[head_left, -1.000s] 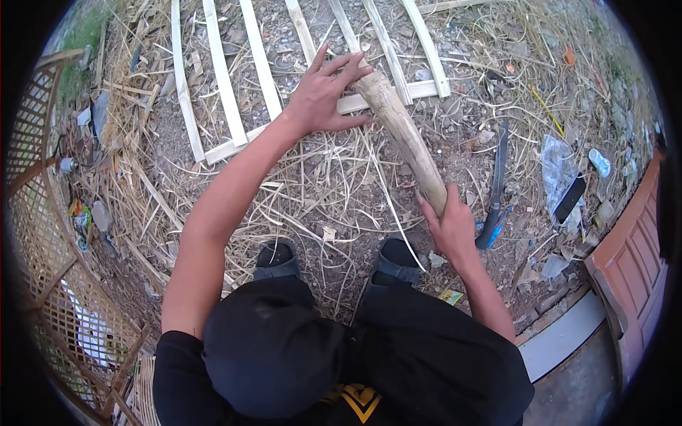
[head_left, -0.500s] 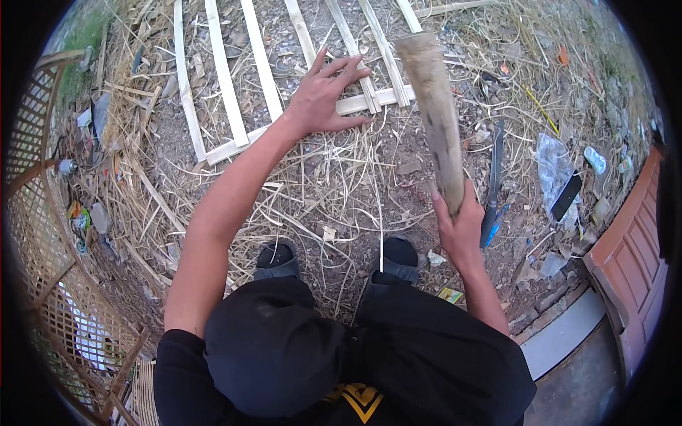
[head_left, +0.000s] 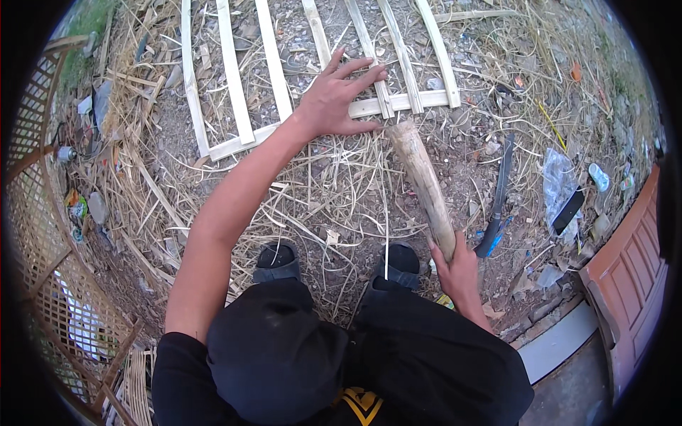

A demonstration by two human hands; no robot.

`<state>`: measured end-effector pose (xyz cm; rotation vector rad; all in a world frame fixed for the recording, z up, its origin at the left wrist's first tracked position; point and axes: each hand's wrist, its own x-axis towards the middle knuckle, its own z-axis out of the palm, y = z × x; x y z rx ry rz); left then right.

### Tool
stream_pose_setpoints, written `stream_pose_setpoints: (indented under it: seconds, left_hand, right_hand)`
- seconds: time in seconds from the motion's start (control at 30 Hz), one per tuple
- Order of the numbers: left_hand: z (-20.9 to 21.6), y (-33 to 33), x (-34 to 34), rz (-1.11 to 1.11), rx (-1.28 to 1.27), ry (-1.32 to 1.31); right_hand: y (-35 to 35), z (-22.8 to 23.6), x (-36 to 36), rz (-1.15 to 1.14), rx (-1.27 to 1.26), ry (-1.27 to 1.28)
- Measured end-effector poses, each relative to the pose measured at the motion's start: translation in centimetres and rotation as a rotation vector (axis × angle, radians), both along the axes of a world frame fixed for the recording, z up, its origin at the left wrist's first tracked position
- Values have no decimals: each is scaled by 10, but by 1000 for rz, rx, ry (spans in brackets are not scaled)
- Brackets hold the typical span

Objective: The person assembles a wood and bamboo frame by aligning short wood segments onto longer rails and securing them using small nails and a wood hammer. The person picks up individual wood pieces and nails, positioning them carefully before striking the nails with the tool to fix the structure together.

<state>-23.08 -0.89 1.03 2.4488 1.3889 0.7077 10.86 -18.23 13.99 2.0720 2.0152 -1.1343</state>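
Note:
Pale bamboo slats (head_left: pixel 234 74) lie side by side on the ground, running away from me. Their near ends rest on a bamboo cross strip (head_left: pixel 245 142). My left hand (head_left: pixel 334 99) is spread over this strip, fingers apart, with fingertips at one of the middle slats (head_left: pixel 368 53). A thick, worn wooden club (head_left: pixel 425 181) is gripped near its narrower end in my right hand (head_left: pixel 458 275). The club slants up and left, its broad end just nearer to me than the cross strip, close to my left thumb. I cannot tell whether that end touches anything.
A long dark-bladed knife (head_left: pixel 501 188) lies right of the club. Farther right are a clear plastic bag (head_left: pixel 558 174), a black flat object (head_left: pixel 567 211) and a brown panelled board (head_left: pixel 632 277). A woven lattice (head_left: pixel 42 220) stands at left. Bamboo shavings (head_left: pixel 320 192) litter the ground.
The club has swung down and left, its broad end moving from over the right-hand slats to just before the cross strip. My left hand stays spread over the strip.

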Motion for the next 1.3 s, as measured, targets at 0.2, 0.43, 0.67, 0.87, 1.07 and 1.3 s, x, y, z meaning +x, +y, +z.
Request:
stream_pose_setpoints:
  seconds: [0.2, 0.43, 0.67, 0.87, 1.07, 1.3]
  left_hand:
    - [-2, 1, 0, -22, 9, 10]
    - [0, -1, -1, -17, 11, 82]
    - [-7, 0, -3, -35, -8, -39]
    - [0, 0, -4, -44, 1, 32]
    - [-5, 1, -1, -43, 10, -46]
    - [-6, 0, -7, -37, -22, 15]
  right_hand:
    - [34, -21, -17, -22, -95, -33]
    - [16, 0, -15, -96, -88, 43]
    - [9, -11, -21, -140, -127, 82]
    - [9, 4, -25, -94, -130, 51]
    - [56, -1, -55, -223, -142, 193]
    - [14, 23, -40, -72, -172, 67]
